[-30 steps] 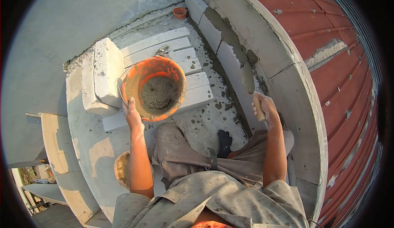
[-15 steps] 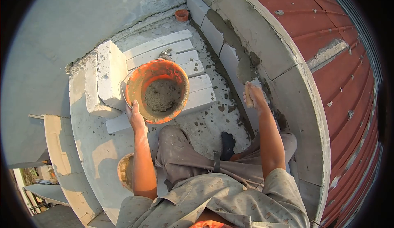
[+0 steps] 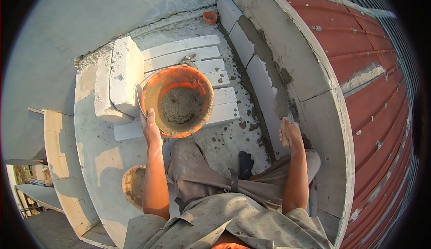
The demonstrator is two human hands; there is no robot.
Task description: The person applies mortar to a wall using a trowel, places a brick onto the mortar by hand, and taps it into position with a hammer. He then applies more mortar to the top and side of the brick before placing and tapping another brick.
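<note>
While your left hand holds the orange bucket at its near left side, thumb up by the rim, your right hand has its grip closed around the wooden handle of the trowel. The bucket sits left of the middle of the scene, its mouth showing you grey mortar; whether it rests on the flat white blocks around its far side, you cannot tell. On the right, the mortar-coated blade points away from you, along the side of the white block row that faces the low wall. Just left of the bucket you have an upright block. A small orange pot stands near the row's far end. Near you on the left, your forearm partly hides a round tub.
</note>
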